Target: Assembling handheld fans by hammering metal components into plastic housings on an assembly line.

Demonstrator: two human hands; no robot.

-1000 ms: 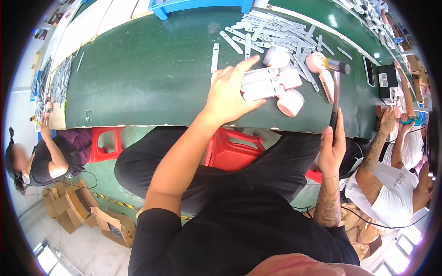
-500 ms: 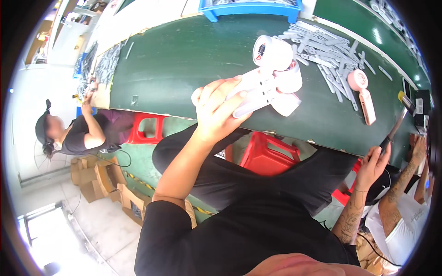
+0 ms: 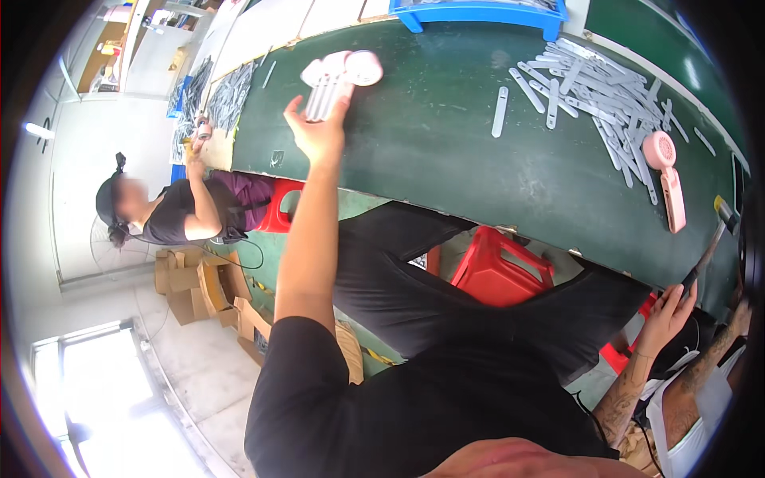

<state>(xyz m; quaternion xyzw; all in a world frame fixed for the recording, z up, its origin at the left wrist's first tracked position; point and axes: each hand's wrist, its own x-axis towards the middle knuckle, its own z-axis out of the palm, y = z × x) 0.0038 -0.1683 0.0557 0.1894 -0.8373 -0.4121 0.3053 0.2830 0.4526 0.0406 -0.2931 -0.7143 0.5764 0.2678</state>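
ref. landmark: grey strip pile [image 3: 610, 99] on green table [image 3: 430, 143]. fan bundle [image 3: 327, 92], several pale pink handheld fans side by side, pos. well left of pile; l. hand [image 3: 321, 143] at its near end. bundle extends directly beyond l. palm, long axis toward table's far edge, handle ends by the fingers, round heads farthest out. grip, l.: digits spread about handle ends, leftmost standing off, rightmost along outer handle; can't tell if handles are pinched or loose, nor if bundle touches table. lone fan [image 3: 673, 199], similar kind, on table just beside pile, at its near right; long axis runs fr. head by pile to handle end toward table's near edge, slightly r. r. hand [image 3: 668, 315] is much nearer to it than l. hand, which is out past pile's left side. grip, r.: fingers wrapped on dark handle of hammer-like tool [image 3: 708, 253], near right of pile, its head r. of lone fan, apart. loose grey strip [image 3: 500, 111] btwn bundle and pile, nearer pile; blue tray [image 3: 486, 13] beyond pile, to its left.
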